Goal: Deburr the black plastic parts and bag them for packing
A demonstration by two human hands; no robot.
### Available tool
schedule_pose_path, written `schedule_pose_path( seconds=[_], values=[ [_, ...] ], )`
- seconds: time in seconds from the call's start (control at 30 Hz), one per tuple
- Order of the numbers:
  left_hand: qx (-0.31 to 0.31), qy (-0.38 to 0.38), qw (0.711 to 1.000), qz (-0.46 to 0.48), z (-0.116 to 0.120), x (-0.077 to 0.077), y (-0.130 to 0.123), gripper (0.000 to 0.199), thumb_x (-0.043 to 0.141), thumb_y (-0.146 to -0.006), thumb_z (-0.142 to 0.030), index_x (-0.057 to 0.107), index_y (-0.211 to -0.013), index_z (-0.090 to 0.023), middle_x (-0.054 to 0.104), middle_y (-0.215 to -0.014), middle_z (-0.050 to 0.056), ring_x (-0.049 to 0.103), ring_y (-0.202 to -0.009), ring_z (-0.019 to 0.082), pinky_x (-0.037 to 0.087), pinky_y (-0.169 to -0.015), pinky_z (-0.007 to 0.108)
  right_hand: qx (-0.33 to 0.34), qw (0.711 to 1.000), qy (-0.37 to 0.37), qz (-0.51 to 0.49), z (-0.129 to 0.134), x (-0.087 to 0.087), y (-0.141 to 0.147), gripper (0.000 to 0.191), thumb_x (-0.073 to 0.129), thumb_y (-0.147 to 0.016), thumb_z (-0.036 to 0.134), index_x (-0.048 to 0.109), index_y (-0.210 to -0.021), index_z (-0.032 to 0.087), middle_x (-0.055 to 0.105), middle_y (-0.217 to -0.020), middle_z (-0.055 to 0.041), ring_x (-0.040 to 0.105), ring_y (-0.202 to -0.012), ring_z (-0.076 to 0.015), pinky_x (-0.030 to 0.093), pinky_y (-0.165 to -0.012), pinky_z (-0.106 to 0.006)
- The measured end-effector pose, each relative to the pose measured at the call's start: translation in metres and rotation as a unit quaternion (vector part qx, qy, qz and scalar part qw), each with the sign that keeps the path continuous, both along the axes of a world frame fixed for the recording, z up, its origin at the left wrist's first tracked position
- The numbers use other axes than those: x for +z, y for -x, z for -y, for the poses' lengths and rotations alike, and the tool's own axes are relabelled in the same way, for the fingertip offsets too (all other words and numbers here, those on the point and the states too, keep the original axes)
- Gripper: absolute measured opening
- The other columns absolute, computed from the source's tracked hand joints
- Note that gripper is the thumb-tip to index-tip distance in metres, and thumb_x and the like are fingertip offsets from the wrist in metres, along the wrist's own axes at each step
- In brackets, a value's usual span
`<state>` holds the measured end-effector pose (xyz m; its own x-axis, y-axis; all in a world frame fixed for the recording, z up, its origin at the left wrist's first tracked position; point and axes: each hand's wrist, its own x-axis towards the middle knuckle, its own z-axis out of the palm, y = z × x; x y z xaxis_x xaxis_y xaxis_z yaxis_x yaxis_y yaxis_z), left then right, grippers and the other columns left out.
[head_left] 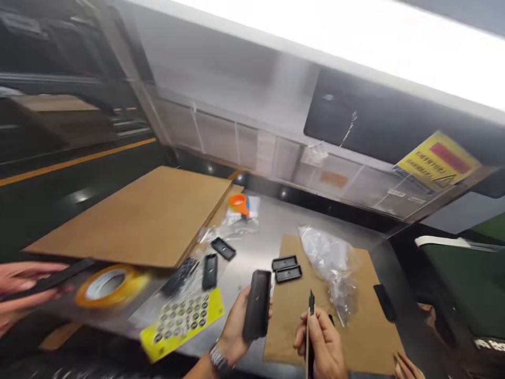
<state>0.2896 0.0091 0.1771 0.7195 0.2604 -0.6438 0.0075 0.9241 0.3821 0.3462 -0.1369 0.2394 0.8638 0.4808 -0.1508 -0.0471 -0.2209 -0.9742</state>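
Note:
My left hand (pixel 235 327), with a watch at the wrist, holds an oblong black plastic shell (pixel 257 304) tilted upright. In my right hand (pixel 324 342) is a slim pointed tool (pixel 311 321), its dark tip directed upward and apart from the shell. Its exact kind is unclear. Two similar open black shells (pixel 286 269) lie side by side on a cardboard sheet (pixel 290 337) beyond my hands. Another black shell (pixel 210 271) and one more shell (pixel 223 248) are on the metal table, left of them.
Yellow tape (pixel 106 288), a yellow sticker sheet (pixel 183 321) and a large cardboard panel (pixel 138 216) are at left. A clear plastic bag (pixel 329 258) lies on the cardboard sheet; an orange item (pixel 239 203) sits behind. Other people's hands (pixel 23 292) show at left and lower right.

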Motion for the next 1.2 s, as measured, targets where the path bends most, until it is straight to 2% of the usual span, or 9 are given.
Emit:
schedule_pose_path(
  seconds=[0.07, 0.17, 0.27, 0.37, 0.57, 0.77, 0.97, 1.2],
  values=[
    [-0.003, 0.015, 0.999, 0.044, -0.010, 0.006, 0.002, 0.039, 0.037, -0.086, -0.040, 0.058, -0.097, -0.010, 0.062, -0.067, 0.006, 0.058, -0.050, 0.013, 0.045, -0.046, 0.023, 0.063, 0.997, 0.010, -0.046, -0.001, -0.014, 0.001, 0.040, 0.038, -0.083, 0.053, 0.055, -0.083, 0.017, 0.056, -0.050, -0.0013, 0.047, -0.042, -0.0101, 0.036, -0.043, -0.021],
    [0.005, 0.030, 0.997, 0.074, -0.024, 0.007, -0.004, 0.039, 0.037, -0.086, -0.040, 0.059, -0.098, -0.010, 0.064, -0.073, 0.007, 0.059, -0.053, 0.013, 0.046, -0.048, 0.023, 0.182, 0.979, 0.065, -0.067, -0.002, -0.030, 0.001, 0.037, 0.038, -0.085, 0.050, 0.053, -0.086, 0.017, 0.059, -0.054, -0.0016, 0.049, -0.043, -0.0100, 0.034, -0.044, -0.020],
    [0.001, 0.041, 0.997, 0.069, -0.031, 0.003, -0.004, 0.039, 0.039, -0.086, -0.041, 0.060, -0.094, -0.009, 0.065, -0.077, 0.009, 0.060, -0.054, 0.013, 0.047, -0.049, 0.023, 0.278, 0.949, 0.139, -0.042, -0.007, -0.038, 0.001, 0.035, 0.034, -0.087, 0.048, 0.053, -0.084, 0.018, 0.060, -0.055, -0.0008, 0.050, -0.043, -0.0095, 0.032, -0.043, -0.019],
    [-0.020, 0.055, 0.997, 0.051, -0.033, -0.002, -0.001, 0.042, 0.038, -0.086, -0.042, 0.060, -0.097, -0.008, 0.066, -0.077, 0.010, 0.061, -0.055, 0.014, 0.047, -0.048, 0.022, 0.326, 0.927, 0.183, -0.014, -0.012, -0.040, 0.000, 0.034, 0.032, -0.089, 0.043, 0.052, -0.076, 0.018, 0.059, -0.055, 0.0004, 0.050, -0.044, -0.0088, 0.033, -0.045, -0.018],
    [-0.091, 0.085, 0.992, 0.017, -0.039, -0.015, -0.004, 0.040, 0.037, -0.086, -0.041, 0.061, -0.093, -0.009, 0.067, -0.076, 0.010, 0.061, -0.052, 0.015, 0.046, -0.044, 0.023, 0.380, 0.899, 0.213, -0.039, -0.019, -0.038, -0.003, 0.032, 0.028, -0.092, 0.039, 0.048, -0.076, 0.019, 0.056, -0.051, 0.0032, 0.049, -0.044, -0.0079, 0.034, -0.048, -0.018],
    [-0.138, 0.128, 0.982, 0.025, -0.043, -0.030, -0.005, 0.038, 0.034, -0.085, -0.031, 0.059, -0.100, -0.006, 0.067, -0.091, 0.015, 0.063, -0.059, 0.017, 0.047, -0.046, 0.024, 0.409, 0.882, 0.224, -0.064, -0.021, -0.037, -0.008, 0.027, 0.028, -0.092, 0.035, 0.046, -0.080, 0.020, 0.054, -0.049, 0.0055, 0.048, -0.042, -0.0076, 0.034, -0.049, -0.018],
    [-0.153, 0.136, 0.978, 0.029, -0.043, -0.035, -0.007, 0.038, 0.038, -0.085, -0.031, 0.059, -0.103, -0.005, 0.067, -0.092, 0.016, 0.063, -0.058, 0.016, 0.046, -0.045, 0.022, 0.413, 0.875, 0.242, -0.068, -0.023, -0.038, -0.009, 0.027, 0.027, -0.092, 0.035, 0.049, -0.082, 0.021, 0.052, -0.046, 0.0067, 0.046, -0.041, -0.0081, 0.034, -0.051, -0.019],
    [-0.150, 0.125, 0.980, 0.018, -0.040, -0.034, -0.011, 0.040, 0.036, -0.085, -0.032, 0.058, -0.105, -0.005, 0.068, -0.092, 0.015, 0.063, -0.057, 0.015, 0.044, -0.043, 0.021, 0.408, 0.878, 0.236, -0.078, -0.023, -0.042, -0.008, 0.026, 0.028, -0.092, 0.034, 0.047, -0.080, 0.021, 0.048, -0.045, 0.0077, 0.045, -0.041, -0.0082, 0.034, -0.053, -0.019]
  ],
)
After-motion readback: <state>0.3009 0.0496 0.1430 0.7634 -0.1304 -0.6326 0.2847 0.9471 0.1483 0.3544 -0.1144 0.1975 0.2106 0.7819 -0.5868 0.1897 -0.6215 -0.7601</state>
